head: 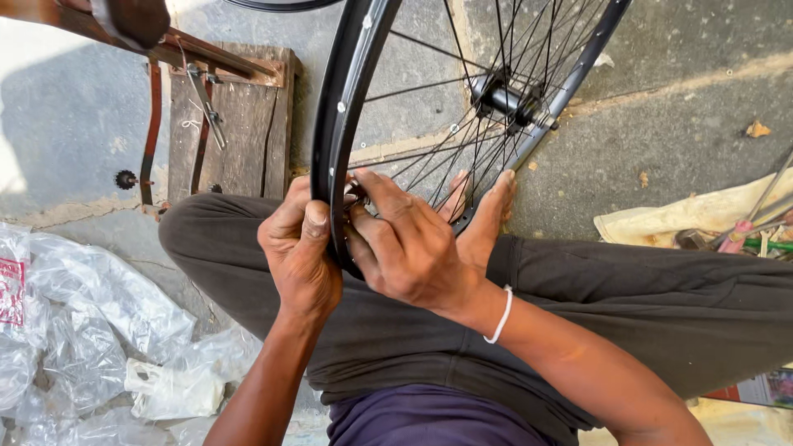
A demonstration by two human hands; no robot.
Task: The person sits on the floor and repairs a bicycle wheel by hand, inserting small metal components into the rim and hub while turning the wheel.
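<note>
**Both hands on a black bicycle rim, held over the lap**

The concrete ground [686, 99] fills the far half of the view, grey and cracked, with a pale seam running across it. Nearer, the person's legs in dark grey trousers [644, 297] lie folded across the frame from left to right, one bare foot [487, 219] showing behind the spokes.

The bicycle wheel [347, 99] stands nearly upright at centre, its black rim rising from the lap to the top edge. Thin spokes fan out to the hub [505, 99] at far right of centre.

At near left lies a heap of crumpled clear plastic wrapping [74, 330]. At far left a weathered wooden board [248, 124] lies flat on the ground, with rusty metal bars [153, 124] across and beside it. At the right edge a pale cloth [702, 219] holds some tools that are too cut off to tell apart.

The left hand [299, 252] wraps around the rim's lowest stretch from the left, fingers curled and thumb pressed along the outer edge. The right hand [406, 244] comes in from the right, touching the left hand; its fingers are bunched and bent in against the inner side of the rim where the spokes meet it. Whether they pinch something small there cannot be told. A white band [500, 318] circles the right wrist.
</note>
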